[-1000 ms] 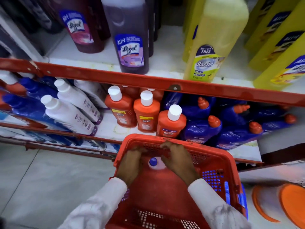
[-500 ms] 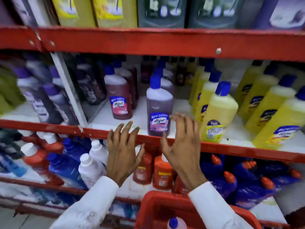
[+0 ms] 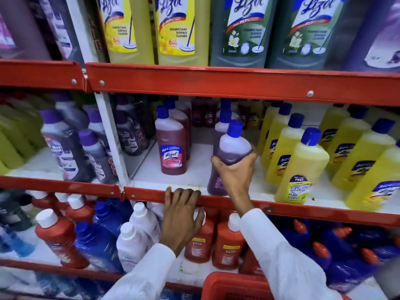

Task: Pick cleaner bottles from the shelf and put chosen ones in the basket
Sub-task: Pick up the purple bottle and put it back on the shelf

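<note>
My right hand point(image 3: 234, 169) grips a purple cleaner bottle point(image 3: 232, 146) with a blue cap, tilted at the front of the middle shelf. My left hand point(image 3: 181, 215) rests with its fingertips hooked over the red front rail of that shelf point(image 3: 281, 210) and holds no bottle. A reddish Lizol bottle point(image 3: 172, 146) stands upright to the left of the held one. Only the far rim of the red basket point(image 3: 236, 284) shows at the bottom edge, below my right sleeve.
Yellow Bactin floor cleaner bottles point(image 3: 300, 167) crowd the shelf right of my right hand. Large Lizol bottles point(image 3: 179, 29) fill the top shelf. Orange bottles point(image 3: 227, 245), white ones point(image 3: 132, 243) and blue ones fill the lower shelf. A white upright divider point(image 3: 110, 137) stands to the left.
Both hands rose out of the basket to the middle shelf. My right hand closed on the purple bottle and tipped it; my left hand settled on the shelf rail.
</note>
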`<control>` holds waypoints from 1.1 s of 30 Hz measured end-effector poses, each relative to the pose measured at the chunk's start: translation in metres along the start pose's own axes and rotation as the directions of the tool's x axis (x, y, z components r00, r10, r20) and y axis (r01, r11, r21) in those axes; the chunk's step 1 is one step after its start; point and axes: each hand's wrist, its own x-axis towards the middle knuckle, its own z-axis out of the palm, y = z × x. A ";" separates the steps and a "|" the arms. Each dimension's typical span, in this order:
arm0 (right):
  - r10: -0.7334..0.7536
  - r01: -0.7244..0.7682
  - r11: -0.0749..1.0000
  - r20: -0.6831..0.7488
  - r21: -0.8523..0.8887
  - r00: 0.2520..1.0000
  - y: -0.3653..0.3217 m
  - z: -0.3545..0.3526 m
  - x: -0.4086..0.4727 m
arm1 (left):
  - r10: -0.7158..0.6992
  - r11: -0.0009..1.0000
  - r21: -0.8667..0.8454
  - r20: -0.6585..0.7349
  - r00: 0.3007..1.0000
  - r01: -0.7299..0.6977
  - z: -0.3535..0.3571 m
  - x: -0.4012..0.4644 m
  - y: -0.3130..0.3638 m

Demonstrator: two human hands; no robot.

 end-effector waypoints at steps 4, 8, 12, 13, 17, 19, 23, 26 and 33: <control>-0.061 0.013 0.934 0.121 0.358 0.991 -0.017 -0.027 0.004 | 0.001 0.999 -0.051 -0.014 1.000 -0.002 0.002 0.000 0.000; -0.179 -0.354 0.538 0.514 0.765 0.839 -0.038 -0.055 0.010 | -0.004 0.998 -0.065 0.000 1.000 0.004 0.003 0.000 0.000; -0.380 -0.650 0.265 0.697 0.712 0.608 -0.056 -0.062 0.010 | -0.003 0.997 -0.071 -0.001 1.000 0.003 0.005 0.000 0.000; -0.457 -0.704 0.241 0.718 0.668 0.524 -0.061 -0.061 0.008 | -0.007 0.997 -0.072 -0.001 1.000 0.007 0.004 0.000 0.000; -0.536 -0.723 0.280 0.727 0.632 0.428 -0.063 -0.066 0.003 | -0.007 0.997 -0.075 -0.008 1.000 0.007 0.000 0.000 0.003; -0.490 -0.680 0.277 0.709 0.678 0.507 -0.061 -0.071 0.001 | -0.012 0.997 -0.075 0.000 1.000 0.012 0.000 -0.001 0.003; -0.101 -0.338 0.499 0.441 0.798 0.892 -0.056 -0.072 -0.008 | -0.018 0.998 -0.055 0.019 1.000 0.019 0.002 0.000 0.001; 0.003 -0.020 0.843 0.032 0.537 0.999 -0.054 -0.063 -0.009 | -0.019 0.998 -0.063 -0.002 1.000 0.019 0.003 0.000 0.001; -0.178 0.182 0.980 -0.052 0.080 0.983 -0.028 -0.034 -0.002 | -0.022 0.996 -0.090 -0.009 1.000 0.021 0.006 0.000 -0.002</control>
